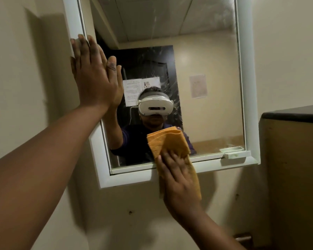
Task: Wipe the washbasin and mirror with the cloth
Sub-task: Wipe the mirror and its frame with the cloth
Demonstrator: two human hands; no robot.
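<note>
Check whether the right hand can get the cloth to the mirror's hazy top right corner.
Probably yes. The right hand presses the cloth at the bottom edge of the mirror, nothing blocks the way up, and the left hand rests on the far left.

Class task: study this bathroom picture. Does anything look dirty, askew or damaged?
Yes. The mirror glass shows whitish streaks near its centre and a hazy smear at the top right; the orange cloth is at its bottom edge.
</note>
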